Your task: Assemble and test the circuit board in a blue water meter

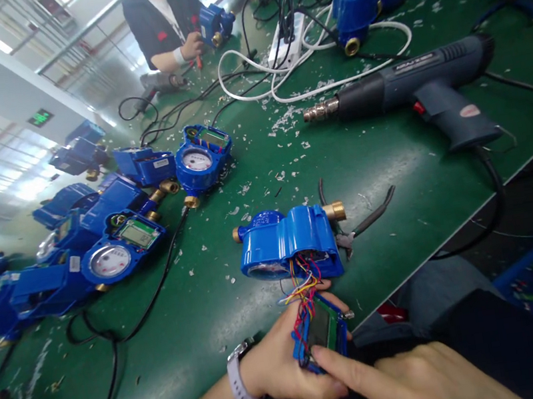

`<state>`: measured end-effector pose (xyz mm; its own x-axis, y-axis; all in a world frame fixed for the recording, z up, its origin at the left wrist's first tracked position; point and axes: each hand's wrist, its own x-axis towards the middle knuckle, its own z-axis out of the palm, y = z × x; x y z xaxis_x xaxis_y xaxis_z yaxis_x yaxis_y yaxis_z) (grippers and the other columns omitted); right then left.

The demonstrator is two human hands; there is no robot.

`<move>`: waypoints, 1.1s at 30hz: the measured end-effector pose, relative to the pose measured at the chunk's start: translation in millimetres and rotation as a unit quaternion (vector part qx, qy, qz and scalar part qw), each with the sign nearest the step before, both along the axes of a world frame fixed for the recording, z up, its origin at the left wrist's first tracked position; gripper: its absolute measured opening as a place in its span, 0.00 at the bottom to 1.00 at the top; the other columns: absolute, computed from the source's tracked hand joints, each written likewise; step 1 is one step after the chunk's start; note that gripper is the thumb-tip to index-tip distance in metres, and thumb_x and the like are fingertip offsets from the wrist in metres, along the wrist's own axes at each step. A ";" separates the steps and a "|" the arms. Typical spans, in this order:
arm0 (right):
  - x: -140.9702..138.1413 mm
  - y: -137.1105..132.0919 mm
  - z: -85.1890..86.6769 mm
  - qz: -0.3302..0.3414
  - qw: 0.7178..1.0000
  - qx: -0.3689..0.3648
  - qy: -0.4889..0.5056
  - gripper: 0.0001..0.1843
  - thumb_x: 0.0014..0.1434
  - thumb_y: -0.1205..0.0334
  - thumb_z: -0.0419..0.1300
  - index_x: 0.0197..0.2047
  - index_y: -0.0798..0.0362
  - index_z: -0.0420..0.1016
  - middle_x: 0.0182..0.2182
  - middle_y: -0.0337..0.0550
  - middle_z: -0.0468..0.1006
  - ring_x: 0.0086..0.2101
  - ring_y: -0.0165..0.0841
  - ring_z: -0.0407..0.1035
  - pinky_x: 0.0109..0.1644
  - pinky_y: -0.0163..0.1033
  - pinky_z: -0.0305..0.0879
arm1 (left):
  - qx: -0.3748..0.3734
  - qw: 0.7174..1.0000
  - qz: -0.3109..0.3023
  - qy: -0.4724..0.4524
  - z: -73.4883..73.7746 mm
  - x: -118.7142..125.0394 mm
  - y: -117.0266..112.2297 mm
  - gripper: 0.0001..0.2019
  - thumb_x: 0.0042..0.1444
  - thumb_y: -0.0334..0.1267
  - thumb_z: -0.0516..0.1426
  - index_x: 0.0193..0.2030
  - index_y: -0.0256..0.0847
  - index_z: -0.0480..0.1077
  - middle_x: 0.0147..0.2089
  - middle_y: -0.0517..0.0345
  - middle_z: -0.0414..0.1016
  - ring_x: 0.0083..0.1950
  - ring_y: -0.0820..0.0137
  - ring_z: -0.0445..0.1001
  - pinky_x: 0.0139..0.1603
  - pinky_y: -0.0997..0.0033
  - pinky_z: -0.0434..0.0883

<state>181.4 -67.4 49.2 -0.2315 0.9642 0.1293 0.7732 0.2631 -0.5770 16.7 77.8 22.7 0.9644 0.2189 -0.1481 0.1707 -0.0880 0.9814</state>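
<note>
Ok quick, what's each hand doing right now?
Left hand: closed around the display module.
Right hand: holding nothing, index finger touching the module.

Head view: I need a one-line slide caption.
Left hand holds a small display module, wired to a blue water meter on the green bench; right hand touches it.

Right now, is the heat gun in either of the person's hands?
No, the heat gun lies on the green table, while the left hand holds a small display module that the right hand touches.
</note>
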 end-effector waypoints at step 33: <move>-1.4 50.4 23.9 0.058 0.980 -0.181 0.056 0.25 0.68 0.65 0.44 0.66 0.40 0.61 0.44 0.44 0.79 0.38 0.39 0.75 0.43 0.44 0.69 | 0.116 0.933 0.337 0.048 34.1 -26.7 -41.7 0.19 0.58 0.28 0.50 0.56 0.40 0.65 0.55 0.53 0.74 0.55 0.64 0.73 0.56 0.66 0.69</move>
<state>180.0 -17.0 73.2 -0.3461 0.9196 -0.1857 0.6768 0.1076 -0.7283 -10.0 36.2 56.8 0.5809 0.8078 -0.1001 0.3503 -0.1371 0.9265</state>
